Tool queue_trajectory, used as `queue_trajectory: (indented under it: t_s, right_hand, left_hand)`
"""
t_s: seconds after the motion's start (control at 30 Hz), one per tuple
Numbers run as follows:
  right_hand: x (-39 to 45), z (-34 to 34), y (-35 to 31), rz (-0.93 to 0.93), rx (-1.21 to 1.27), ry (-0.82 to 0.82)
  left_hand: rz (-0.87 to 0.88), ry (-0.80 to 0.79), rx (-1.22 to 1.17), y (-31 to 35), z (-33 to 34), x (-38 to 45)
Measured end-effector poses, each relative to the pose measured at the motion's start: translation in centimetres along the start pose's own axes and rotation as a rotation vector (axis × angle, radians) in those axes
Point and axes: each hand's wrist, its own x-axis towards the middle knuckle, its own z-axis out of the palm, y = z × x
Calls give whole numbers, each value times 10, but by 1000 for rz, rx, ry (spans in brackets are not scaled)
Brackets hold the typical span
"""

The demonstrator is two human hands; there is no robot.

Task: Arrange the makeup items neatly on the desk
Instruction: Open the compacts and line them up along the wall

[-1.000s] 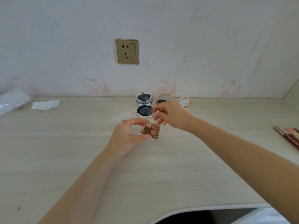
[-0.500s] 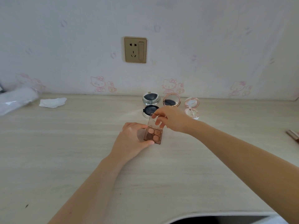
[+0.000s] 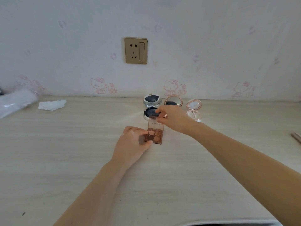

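A small brown eyeshadow palette [image 3: 154, 136] with several pans sits open on the pale wooden desk [image 3: 65, 160]. My left hand [image 3: 132, 146] grips its base from the left. My right hand [image 3: 173, 117] pinches the top edge of its clear lid, which stands upright. Behind them, near the wall, stand three open compacts: a silver one with a dark cushion [image 3: 151, 104], a rose-gold one [image 3: 173, 101] partly hidden by my right hand, and a pink one [image 3: 193, 110].
A crumpled white tissue [image 3: 52, 105] and a clear plastic bag [image 3: 14, 101] lie at the back left. Pencil-like sticks [image 3: 297, 137] show at the right edge. A gold wall socket [image 3: 136, 50] is above. The desk's front edge curves at bottom right.
The palette has come down from the air onto the desk. Its lid has swung further up under my right hand. The view has shifted, moving the compacts rightward.
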Motion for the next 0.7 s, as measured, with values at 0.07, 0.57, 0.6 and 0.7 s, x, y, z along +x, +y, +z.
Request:
queue_trajectory:
  t_s: [0.07, 0.57, 0.6, 0.7]
  right_hand:
    - [-1, 0, 8, 62, 110, 44]
    - [3, 6, 11, 164, 335, 118]
    - [4, 6, 10, 166, 340, 119]
    - [5, 5, 10, 172, 332, 115]
  left_hand:
    - [21, 21, 37, 0, 1, 1]
    - [-104, -73, 78, 1, 7, 25]
    - [-100, -61, 53, 1, 7, 24]
    - [-80, -44, 27, 2, 8, 21]
